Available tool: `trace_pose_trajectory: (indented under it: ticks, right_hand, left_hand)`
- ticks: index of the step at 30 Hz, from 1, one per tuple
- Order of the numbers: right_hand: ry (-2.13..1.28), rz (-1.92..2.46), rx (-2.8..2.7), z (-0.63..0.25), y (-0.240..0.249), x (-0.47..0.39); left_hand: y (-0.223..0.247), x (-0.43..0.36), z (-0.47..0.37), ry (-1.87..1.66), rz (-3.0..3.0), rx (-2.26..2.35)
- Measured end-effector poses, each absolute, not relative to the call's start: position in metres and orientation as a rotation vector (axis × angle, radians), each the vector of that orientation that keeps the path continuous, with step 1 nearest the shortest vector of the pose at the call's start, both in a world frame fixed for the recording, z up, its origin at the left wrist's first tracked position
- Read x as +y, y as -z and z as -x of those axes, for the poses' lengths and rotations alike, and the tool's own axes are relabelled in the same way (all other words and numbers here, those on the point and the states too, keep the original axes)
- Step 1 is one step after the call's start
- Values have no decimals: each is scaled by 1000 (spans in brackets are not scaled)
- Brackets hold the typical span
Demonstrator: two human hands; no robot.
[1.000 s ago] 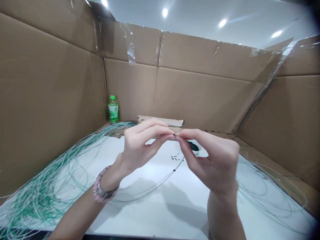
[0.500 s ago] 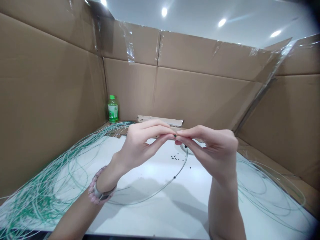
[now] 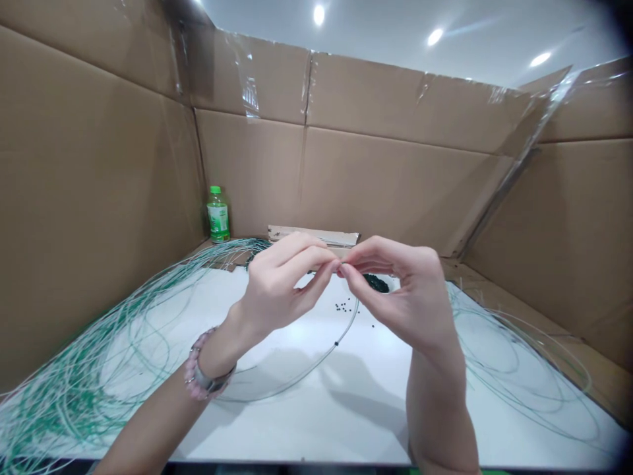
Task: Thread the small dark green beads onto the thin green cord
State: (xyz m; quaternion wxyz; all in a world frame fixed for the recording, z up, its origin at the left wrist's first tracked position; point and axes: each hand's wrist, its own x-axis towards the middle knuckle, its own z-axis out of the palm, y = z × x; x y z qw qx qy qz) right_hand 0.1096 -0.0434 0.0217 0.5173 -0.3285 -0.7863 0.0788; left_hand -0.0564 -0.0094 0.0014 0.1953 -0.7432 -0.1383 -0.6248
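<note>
Cardboard walls (image 3: 386,188) surround my white desk (image 3: 277,445). Heap of green and white wires (image 3: 74,389) along the left side; looser wire loops (image 3: 531,414) at right. My left hand (image 3: 277,287) and right hand (image 3: 415,290) are raised over the desk, thumbs and forefingers pinched, tips touching each other. Green-capped bottle (image 3: 218,219) upright in the far left corner. Bowl (image 3: 393,284) of dark pieces partly behind my right hand. Thin wires (image 3: 316,360) arc below my hands, carrying one black bead (image 3: 337,343). Loose black beads (image 3: 341,307) lie beyond. Between my fingertips: a tiny dark piece (image 3: 342,262), too small to identify.
</note>
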Motion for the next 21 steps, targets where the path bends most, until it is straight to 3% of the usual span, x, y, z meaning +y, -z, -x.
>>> trace_pose_trajectory:
  ticks: [6,16,18,21]
  right_hand:
    - [-337,989,-2217,-130,-30,-39]
    - [-365,930,-1954,-120,-26,-24]
    - [-344,926,-1964,-121,-27,-23]
    - [-332,843,-1940,-120,-28,-23]
  left_hand:
    - [1,0,57,1716,2148,-428]
    - [23,36,41,2099,2547,-526]
    - [42,57,35,2007,2727,-724]
    - [86,81,22,1575,2960,-1018]
